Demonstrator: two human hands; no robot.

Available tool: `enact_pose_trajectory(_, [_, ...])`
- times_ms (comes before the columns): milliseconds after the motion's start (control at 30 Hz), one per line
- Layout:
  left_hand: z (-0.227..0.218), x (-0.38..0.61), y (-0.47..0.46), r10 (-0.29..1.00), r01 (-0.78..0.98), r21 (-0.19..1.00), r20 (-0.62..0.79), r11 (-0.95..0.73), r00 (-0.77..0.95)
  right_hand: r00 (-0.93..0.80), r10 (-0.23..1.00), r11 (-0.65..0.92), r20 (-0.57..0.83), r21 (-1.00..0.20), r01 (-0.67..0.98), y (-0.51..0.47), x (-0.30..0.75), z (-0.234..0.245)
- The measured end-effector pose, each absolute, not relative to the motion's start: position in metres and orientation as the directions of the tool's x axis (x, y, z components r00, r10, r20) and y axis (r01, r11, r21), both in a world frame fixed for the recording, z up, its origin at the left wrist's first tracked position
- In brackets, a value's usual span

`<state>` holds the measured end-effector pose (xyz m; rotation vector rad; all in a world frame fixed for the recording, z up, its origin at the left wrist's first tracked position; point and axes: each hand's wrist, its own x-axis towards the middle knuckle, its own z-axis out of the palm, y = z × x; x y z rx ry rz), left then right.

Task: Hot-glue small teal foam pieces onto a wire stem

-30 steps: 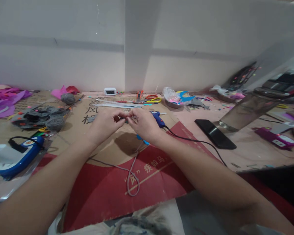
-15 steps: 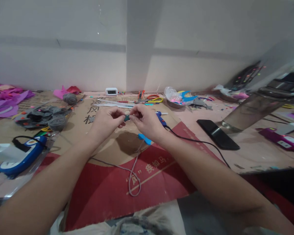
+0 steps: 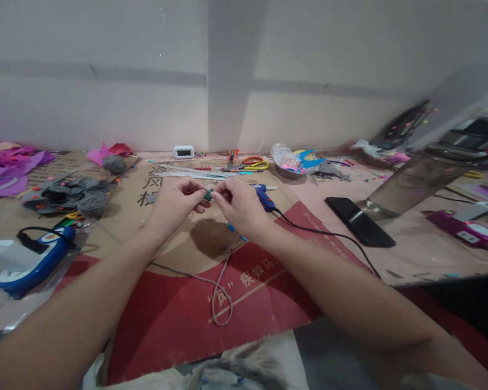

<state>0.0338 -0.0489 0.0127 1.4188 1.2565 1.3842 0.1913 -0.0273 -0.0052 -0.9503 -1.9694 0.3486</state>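
Note:
Between the fingertips of my two hands is a small dark green piece (image 3: 209,194), too small to name further. My left hand (image 3: 179,199) pinches its left side, and my right hand (image 3: 238,203) pinches its right side. Both are raised over the cardboard sheet (image 3: 179,319). Beneath my right wrist a blue piece (image 3: 231,227) shows only in part. A grey cord (image 3: 213,281) lies looped on the red part of the cardboard. Just right of my right hand rests a blue glue gun (image 3: 264,198), its black cable trailing right.
A black phone (image 3: 360,222) and a tall tinted bottle (image 3: 415,179) stand to the right. Scissors (image 3: 257,163), a small white clock (image 3: 184,152) and a bowl of scraps (image 3: 293,169) line the back. Grey yarn (image 3: 93,203) and a blue power strip (image 3: 36,265) are on the left.
My right hand has shifted slightly, covering more of the blue piece below it. The green piece stays pinched between both hands, turned a little. The whole view has drifted slightly.

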Motion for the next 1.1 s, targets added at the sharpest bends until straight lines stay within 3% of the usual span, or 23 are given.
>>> enact_pose_trajectory(367, [0.010,0.035,-0.049,0.975,0.092,0.972,0.221,-0.218,-0.032,-0.274,0.782,0.614,0.560,-0.616,0.494,-0.028,0.191,-0.003])
enact_pose_trajectory(567, [0.003,0.028,-0.038,0.948,0.096,0.956,0.287,-0.276,-0.137,-0.418,0.703,0.711,0.576,-0.575,0.404,-0.028,0.187,-0.013])
enact_pose_trajectory(667, [0.004,0.025,-0.032,0.935,-0.039,0.960,0.260,-0.277,-0.242,-0.563,0.615,0.784,0.552,-0.504,0.363,-0.033,0.181,-0.019])
enact_pose_trajectory(800, [0.010,0.022,-0.030,0.951,-0.292,0.937,0.106,-0.194,-0.291,-0.673,0.574,0.816,0.465,-0.395,0.423,-0.039,0.177,-0.018])
enact_pose_trajectory(933, [0.011,0.019,-0.030,0.946,-0.336,0.916,0.115,-0.219,-0.302,-0.554,0.688,0.726,0.469,-0.430,0.537,-0.028,0.193,0.004])
enact_pose_trajectory(1033, [0.008,0.016,-0.028,0.948,-0.322,0.913,0.164,-0.250,-0.272,-0.344,0.824,0.552,0.450,-0.498,0.669,-0.009,0.221,0.018])
enact_pose_trajectory(1100, [0.007,0.014,-0.028,0.949,-0.318,0.912,0.181,-0.260,-0.258,-0.252,0.895,0.408,0.368,-0.449,0.795,0.002,0.242,0.019])
